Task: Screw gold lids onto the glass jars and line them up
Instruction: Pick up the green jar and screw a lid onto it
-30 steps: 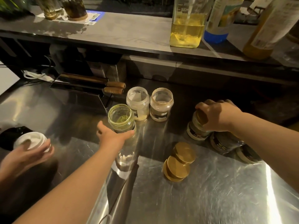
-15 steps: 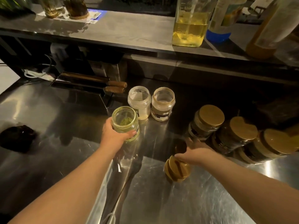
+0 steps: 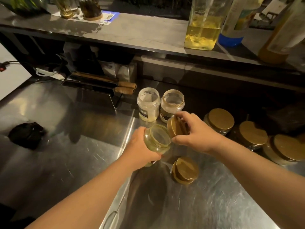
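The left hand (image 3: 140, 146) grips a tilted open glass jar (image 3: 157, 139) while the right hand (image 3: 196, 133) holds a round gold lid (image 3: 175, 127) beside its mouth.

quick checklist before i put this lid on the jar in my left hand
1. Left hand has a firm grip on the open jar: ok.
2. Right hand holds a gold lid: ok.
3. Lid flat and centred over the jar mouth: not ok, it stands on edge beside the rim.
4. Jar upright: not ok, tilted towards the lid.
5. Threads clean: cannot tell.
6. Spare lids stacked on the counter for later: ok.
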The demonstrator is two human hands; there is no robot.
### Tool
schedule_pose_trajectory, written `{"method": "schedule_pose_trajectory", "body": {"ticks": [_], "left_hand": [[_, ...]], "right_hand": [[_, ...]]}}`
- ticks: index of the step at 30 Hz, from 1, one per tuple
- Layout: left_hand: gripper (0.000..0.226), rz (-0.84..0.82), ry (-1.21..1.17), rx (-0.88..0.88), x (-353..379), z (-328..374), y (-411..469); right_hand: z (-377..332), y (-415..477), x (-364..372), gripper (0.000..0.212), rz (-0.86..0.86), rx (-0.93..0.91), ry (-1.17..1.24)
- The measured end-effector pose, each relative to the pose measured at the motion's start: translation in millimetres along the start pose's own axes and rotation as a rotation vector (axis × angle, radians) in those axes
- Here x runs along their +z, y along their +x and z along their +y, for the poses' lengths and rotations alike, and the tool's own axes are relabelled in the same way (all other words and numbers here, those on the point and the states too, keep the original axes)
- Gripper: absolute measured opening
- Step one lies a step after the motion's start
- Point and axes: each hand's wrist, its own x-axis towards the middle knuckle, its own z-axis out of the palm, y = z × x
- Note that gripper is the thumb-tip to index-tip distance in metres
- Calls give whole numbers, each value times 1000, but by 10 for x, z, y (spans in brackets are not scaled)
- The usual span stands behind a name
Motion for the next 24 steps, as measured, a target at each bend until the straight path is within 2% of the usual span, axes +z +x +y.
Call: {"method": "schedule_pose_trajectory", "body": {"ticks": [4, 8, 24], "left_hand": [[104, -60, 40, 28, 66, 43, -36], [109, -72, 70, 41, 109, 50, -65], [111, -63, 80, 36, 162, 112, -170]], "right_hand": [[-213, 16, -42, 97, -163, -110, -184], [-178, 81, 39, 96, -226, -95, -272], [-240, 222, 176, 93, -274, -56, -340]]}}
